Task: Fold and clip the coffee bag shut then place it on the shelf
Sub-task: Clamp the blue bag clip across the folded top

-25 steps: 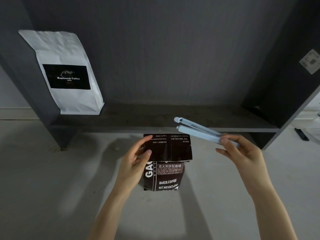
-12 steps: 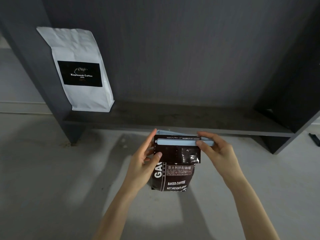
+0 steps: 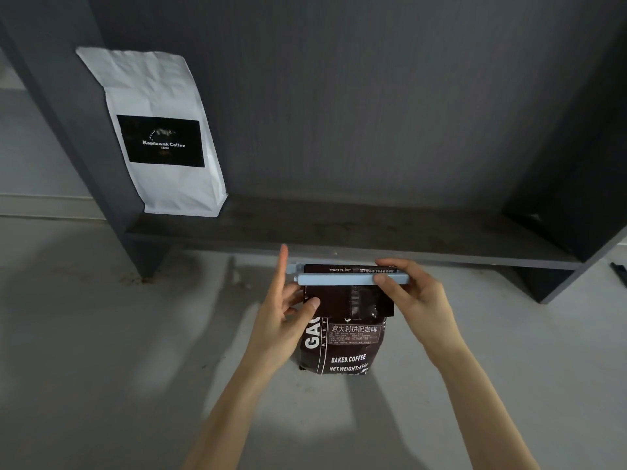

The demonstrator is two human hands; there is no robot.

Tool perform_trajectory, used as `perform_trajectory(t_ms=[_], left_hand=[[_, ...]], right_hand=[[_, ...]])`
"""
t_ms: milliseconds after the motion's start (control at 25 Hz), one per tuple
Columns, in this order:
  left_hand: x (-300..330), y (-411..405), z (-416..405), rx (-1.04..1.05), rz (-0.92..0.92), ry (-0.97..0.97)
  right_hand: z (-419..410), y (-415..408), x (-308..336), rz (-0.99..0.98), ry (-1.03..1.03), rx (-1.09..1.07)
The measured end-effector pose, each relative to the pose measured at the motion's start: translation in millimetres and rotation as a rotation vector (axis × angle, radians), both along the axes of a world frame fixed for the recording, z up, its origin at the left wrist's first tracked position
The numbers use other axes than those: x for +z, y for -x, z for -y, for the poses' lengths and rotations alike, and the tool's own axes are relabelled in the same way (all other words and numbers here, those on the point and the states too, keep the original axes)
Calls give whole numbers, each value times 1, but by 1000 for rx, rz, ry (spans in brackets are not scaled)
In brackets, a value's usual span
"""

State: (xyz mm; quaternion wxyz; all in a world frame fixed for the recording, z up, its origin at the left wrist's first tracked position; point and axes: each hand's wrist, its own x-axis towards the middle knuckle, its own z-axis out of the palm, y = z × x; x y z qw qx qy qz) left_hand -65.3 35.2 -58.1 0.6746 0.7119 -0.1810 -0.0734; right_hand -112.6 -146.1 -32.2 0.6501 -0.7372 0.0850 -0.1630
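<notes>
Since a second ago the pale blue bag clip (image 3: pixel 351 279) moved from beside the bag onto the fold of the dark coffee bag (image 3: pixel 342 334). Right hand (image 3: pixel 414 296) pinches the clip's right end; left hand (image 3: pixel 288 317) pinches the flap, index finger raised. Clipping step; next, likely snap it closed. Bag is held over the grey floor (image 3: pixel 101 334), just before the dark shelf (image 3: pixel 373 232) front edge; white coffee bag (image 3: pixel 159 137) stands at its left end.

Glossy foil coffee bag (image 3: pixel 342 347); smooth plastic clip (image 3: pixel 339 279); matt shelf (image 3: pixel 339 232).
</notes>
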Motion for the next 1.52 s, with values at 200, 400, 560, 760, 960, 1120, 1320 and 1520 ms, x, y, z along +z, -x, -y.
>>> perform_trajectory(t_ms=[200, 400, 560, 760, 960, 1120, 1320, 1520], left_hand=[[2, 0, -2, 17, -69, 92], [8, 2, -2, 36, -33, 113], [8, 1, -1, 49, -33, 116], [8, 1, -1, 79, -34, 132], [10, 1, 2, 106, -47, 158], [9, 1, 5, 148, -58, 189], [5, 1, 7, 157, -57, 205], [4, 1, 7, 135, -33, 204]], right_hand=[[2, 1, -1, 22, -13, 29], [2, 4, 3, -27, 153, -29], [-6, -2, 28, 116, 720, 30], [-31, -22, 36, -27, 958, 214], [-33, -21, 30, -8, 905, 139], [-38, -18, 26, -2, 928, 41], [-38, -17, 24, 13, 930, 14], [-39, -17, 25, 17, 939, 18]])
